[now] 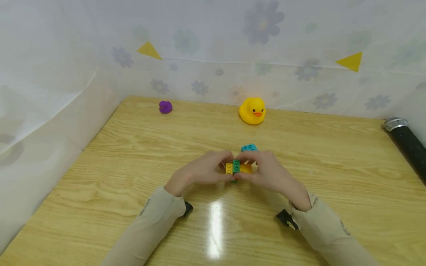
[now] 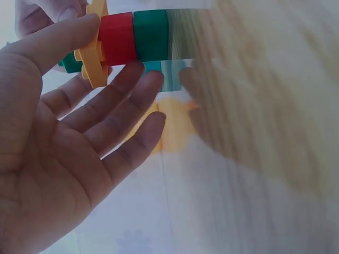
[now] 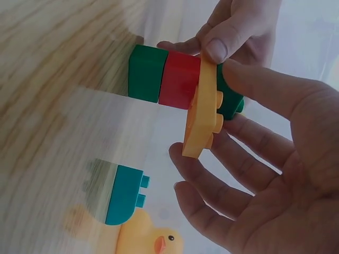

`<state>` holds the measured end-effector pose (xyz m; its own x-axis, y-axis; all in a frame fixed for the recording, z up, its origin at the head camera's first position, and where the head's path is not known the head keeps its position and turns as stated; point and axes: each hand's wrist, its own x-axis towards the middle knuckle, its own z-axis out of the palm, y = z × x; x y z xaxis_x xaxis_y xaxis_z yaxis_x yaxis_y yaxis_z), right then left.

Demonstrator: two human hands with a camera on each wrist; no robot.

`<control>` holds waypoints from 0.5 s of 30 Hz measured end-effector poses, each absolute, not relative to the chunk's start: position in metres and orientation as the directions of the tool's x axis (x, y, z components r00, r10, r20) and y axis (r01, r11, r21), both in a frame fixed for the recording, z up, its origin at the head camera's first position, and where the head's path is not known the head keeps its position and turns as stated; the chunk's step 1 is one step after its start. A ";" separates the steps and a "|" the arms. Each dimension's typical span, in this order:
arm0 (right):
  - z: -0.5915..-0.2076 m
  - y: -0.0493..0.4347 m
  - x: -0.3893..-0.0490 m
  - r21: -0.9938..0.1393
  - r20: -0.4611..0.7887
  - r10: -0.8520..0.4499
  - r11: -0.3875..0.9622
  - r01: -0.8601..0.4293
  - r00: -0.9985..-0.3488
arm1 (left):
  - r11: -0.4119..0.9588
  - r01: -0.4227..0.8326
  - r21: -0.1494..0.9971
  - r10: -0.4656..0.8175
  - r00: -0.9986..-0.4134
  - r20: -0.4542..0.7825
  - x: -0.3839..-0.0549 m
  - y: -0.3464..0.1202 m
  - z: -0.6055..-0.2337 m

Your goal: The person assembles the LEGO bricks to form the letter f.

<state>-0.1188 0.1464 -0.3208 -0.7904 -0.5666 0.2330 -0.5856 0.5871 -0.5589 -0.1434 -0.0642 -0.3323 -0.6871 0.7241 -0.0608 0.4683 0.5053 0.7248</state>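
Note:
A stack of toy building bricks stands on the table between both hands: a green brick (image 3: 146, 73) at the bottom, a red brick (image 3: 179, 79) above it, then a flat yellow piece (image 3: 200, 119) that sticks out sideways, and a green brick (image 1: 236, 166) on top. My left hand (image 1: 208, 168) pinches the stack near one end of the yellow piece, thumb in front. My right hand (image 1: 267, 171) holds the top green brick between thumb and fingers; its other fingers spread loosely. Just behind the stack sits a blue brick (image 1: 249, 147) with a rounded side.
A large yellow rubber duck (image 1: 252, 111) stands at the back of the wooden table (image 1: 133, 147), with a small purple duck (image 1: 165, 107) to its left. At the right edge lies a black microphone (image 1: 406, 144). A flowered white cloth (image 1: 213, 44) hangs behind.

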 end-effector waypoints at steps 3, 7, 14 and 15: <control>-0.320 0.146 -0.119 -0.564 0.225 -0.559 0.593 -0.575 -0.798 | 0.498 0.485 0.719 0.731 -0.681 -0.048 -0.144 -0.064 -0.333; -0.319 0.148 -0.120 -0.597 0.200 -0.556 0.584 -0.550 -0.807 | 0.504 0.485 0.714 0.726 -0.686 -0.046 -0.144 -0.064 -0.333; -0.321 0.149 -0.123 -0.616 0.171 -0.562 0.580 -0.533 -0.809 | 0.526 0.483 0.700 0.725 -0.685 -0.072 -0.144 -0.062 -0.332; -0.322 0.149 -0.122 -0.615 0.174 -0.564 0.578 -0.536 -0.807 | 0.528 0.481 0.700 0.724 -0.685 -0.075 -0.143 -0.062 -0.332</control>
